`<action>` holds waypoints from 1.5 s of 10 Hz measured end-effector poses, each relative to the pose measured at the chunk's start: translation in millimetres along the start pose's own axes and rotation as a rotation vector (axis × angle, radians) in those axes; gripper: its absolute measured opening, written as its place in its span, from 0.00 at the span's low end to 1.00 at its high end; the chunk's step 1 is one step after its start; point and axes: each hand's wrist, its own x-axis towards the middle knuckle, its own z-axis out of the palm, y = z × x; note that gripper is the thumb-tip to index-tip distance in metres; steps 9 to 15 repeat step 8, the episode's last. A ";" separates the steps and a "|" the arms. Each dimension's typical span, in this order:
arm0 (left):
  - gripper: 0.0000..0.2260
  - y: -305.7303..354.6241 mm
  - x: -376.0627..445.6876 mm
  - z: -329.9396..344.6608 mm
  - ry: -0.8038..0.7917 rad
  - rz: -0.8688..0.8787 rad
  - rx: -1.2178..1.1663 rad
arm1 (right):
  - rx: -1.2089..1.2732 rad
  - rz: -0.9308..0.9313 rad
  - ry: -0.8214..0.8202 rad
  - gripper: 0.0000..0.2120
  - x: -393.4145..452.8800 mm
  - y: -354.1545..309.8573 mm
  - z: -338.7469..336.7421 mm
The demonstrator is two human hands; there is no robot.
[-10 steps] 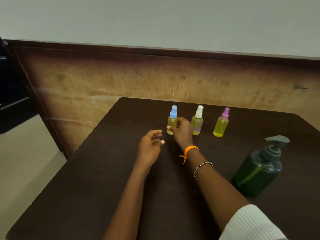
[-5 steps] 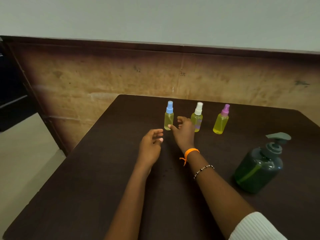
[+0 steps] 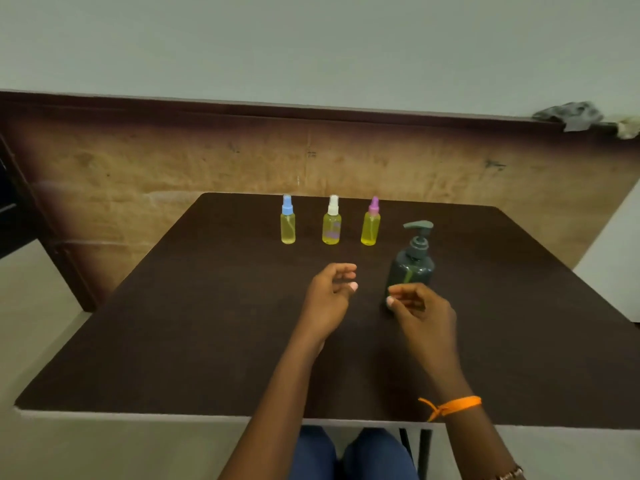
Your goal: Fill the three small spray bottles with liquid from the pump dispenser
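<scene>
Three small spray bottles of yellow liquid stand in a row at the far side of the dark table [image 3: 173, 334]: a blue-capped bottle [image 3: 287, 221], a white-capped bottle [image 3: 331, 222] and a pink-capped bottle [image 3: 370, 223]. The dark green pump dispenser [image 3: 412, 263] stands upright nearer to me, right of centre. My left hand [image 3: 330, 299] hovers over the table's middle, fingers loosely curled and holding nothing. My right hand [image 3: 420, 313] is just in front of the dispenser's base, fingers apart and empty, hiding part of its lower edge.
A brown wall panel runs behind the table. A crumpled cloth [image 3: 571, 116] lies on the ledge at upper right. A pale surface [image 3: 613, 265] borders the table's right side. My knees [image 3: 349, 455] show below the table's near edge.
My right hand let go of the blue-capped bottle and drew back toward the dispenser. My left hand also pulled back. The view shifted back, so the table's near edge now shows.
</scene>
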 end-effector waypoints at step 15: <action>0.23 -21.5 79.7 57.4 -0.069 -0.021 0.041 | 0.002 0.137 -0.117 0.36 91.9 53.0 1.3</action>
